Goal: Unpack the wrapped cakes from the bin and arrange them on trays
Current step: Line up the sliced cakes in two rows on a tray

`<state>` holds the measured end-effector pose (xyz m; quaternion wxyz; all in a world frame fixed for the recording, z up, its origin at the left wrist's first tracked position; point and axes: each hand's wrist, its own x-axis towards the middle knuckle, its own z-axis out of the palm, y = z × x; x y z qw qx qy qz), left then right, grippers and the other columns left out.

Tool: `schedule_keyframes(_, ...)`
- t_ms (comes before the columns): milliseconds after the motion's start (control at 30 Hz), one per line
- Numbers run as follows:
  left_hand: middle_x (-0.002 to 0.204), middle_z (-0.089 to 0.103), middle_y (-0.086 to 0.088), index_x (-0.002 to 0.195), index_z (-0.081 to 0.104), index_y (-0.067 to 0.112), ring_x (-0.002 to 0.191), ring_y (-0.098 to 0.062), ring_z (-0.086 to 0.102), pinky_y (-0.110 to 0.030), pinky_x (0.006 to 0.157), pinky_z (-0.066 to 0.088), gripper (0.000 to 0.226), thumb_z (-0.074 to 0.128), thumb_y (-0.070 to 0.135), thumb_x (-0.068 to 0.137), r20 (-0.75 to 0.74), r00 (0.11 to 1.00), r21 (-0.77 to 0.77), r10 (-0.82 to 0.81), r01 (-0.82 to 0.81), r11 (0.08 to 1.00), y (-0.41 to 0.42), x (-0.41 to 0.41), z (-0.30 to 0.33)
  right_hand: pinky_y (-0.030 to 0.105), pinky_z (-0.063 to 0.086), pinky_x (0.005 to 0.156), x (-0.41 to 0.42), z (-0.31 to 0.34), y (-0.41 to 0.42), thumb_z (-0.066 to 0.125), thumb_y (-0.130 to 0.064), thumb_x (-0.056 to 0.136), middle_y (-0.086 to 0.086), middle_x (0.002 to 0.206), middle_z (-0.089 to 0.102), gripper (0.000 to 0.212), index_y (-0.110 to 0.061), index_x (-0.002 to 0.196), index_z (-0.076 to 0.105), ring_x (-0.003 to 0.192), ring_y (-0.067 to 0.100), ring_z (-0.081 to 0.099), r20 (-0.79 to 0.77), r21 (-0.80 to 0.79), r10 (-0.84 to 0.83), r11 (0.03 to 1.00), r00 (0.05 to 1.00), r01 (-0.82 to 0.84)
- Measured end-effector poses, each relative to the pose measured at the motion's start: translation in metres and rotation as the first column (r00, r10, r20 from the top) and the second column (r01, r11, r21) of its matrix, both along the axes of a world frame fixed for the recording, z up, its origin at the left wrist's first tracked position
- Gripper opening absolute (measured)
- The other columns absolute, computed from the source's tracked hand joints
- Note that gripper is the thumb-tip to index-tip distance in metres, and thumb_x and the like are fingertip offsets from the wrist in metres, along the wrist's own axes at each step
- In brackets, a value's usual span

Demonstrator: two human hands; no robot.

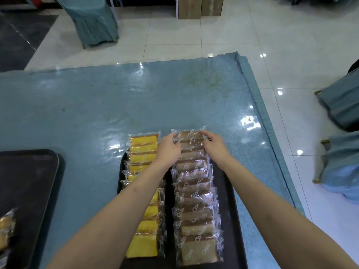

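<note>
- Right now both hands are at the far end of the brown row: the left hand (169, 146) grips the left edge of the farthest wrapped brown cake (189, 137), and the right hand (214, 146) pinches its right edge, so the packet sits between them.
- That cake overhangs the far rim of the black tray (227, 193), which lies on the blue-green table (97, 105) near the person.
- Behind it, toward the person, the row of brown cakes (196, 202) runs overlapping down the right half of the tray.
- Just left of it, the row of yellow cakes (143, 152) runs the same way; the left forearm crosses over its middle.
- Well to the left lies a second black tray (29, 177), with what looks like a wrapped pastry (5, 230) at its near edge, though it is cut off by the frame.
- Beyond the table, on the tiled floor, stands a covered chair (93, 20).
</note>
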<state>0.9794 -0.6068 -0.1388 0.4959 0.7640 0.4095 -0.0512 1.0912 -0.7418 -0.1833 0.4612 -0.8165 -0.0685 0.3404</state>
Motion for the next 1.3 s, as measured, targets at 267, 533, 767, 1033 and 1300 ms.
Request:
schedule_keyframes(267, 0.148, 0.054, -0.01, 0.163, 0.029, 0.018, 0.049, -0.008, 0.043, -0.027, 0.048, 0.039, 0.06, 0.045, 0.009, 0.106, -0.024, 0.999, -0.036, 0.031, -0.032, 0.999, 0.004, 0.007, -0.015, 0.05, 0.059, 0.085, -0.006, 0.006, -0.004, 0.044, -0.003, 0.099, 0.005, 0.152, 0.054, 0.062, -0.03, 0.154, 0.05, 0.088, 0.035, 0.065, -0.07, 0.066, -0.043, 0.997, 0.997, 0.048)
schedule_keyframes(533, 0.152, 0.051, -0.008, 0.162, 0.031, 0.021, 0.044, -0.002, 0.043, -0.022, 0.044, 0.039, 0.061, 0.046, 0.008, 0.105, -0.009, 0.999, -0.038, 0.051, -0.052, 0.998, 0.003, 0.006, -0.02, 0.042, 0.059, 0.078, -0.011, 0.007, -0.006, 0.045, -0.003, 0.1, 0.003, 0.158, 0.046, 0.062, -0.03, 0.157, 0.047, 0.087, 0.031, 0.068, -0.033, 0.095, -0.057, 0.994, 0.998, 0.06)
schedule_keyframes(767, 0.164, 0.037, -0.005, 0.164, 0.025, 0.02, 0.06, -0.002, 0.049, -0.021, 0.052, 0.045, 0.061, 0.045, 0.01, 0.107, 0.0, 0.999, -0.031, 0.048, -0.048, 0.998, -0.002, -0.001, -0.005, 0.028, 0.059, 0.08, -0.009, 0.011, -0.015, 0.048, -0.005, 0.105, 0.004, 0.147, 0.056, 0.057, -0.028, 0.156, 0.047, 0.096, 0.01, 0.067, -0.03, 0.12, -0.093, 0.988, 0.995, 0.096)
schedule_keyframes(1033, 0.098, 0.056, 0.014, 0.162, 0.027, 0.018, 0.056, -0.012, 0.05, -0.032, 0.057, 0.046, 0.059, 0.046, 0.013, 0.107, -0.012, 0.998, -0.039, 0.06, -0.061, 0.997, -0.014, -0.013, -0.002, 0.027, 0.049, 0.092, -0.017, 0.003, -0.024, 0.051, -0.007, 0.105, 0.002, 0.126, 0.069, 0.036, -0.009, 0.138, 0.063, 0.111, 0.017, 0.064, -0.017, 0.052, -0.151, 0.987, 0.988, 0.152)
schedule_keyframes(1300, 0.161, 0.039, -0.007, 0.164, 0.023, 0.015, 0.055, -0.006, 0.049, -0.023, 0.051, 0.042, 0.06, 0.04, 0.009, 0.107, -0.069, 0.997, -0.059, 0.047, -0.051, 0.997, -0.014, -0.015, -0.01, 0.045, 0.058, 0.093, -0.024, -0.002, -0.024, 0.053, -0.012, 0.105, -0.001, 0.106, 0.076, 0.03, -0.013, 0.13, 0.069, 0.11, 0.038, 0.067, -0.077, 0.06, -0.169, 0.983, 0.983, 0.174)
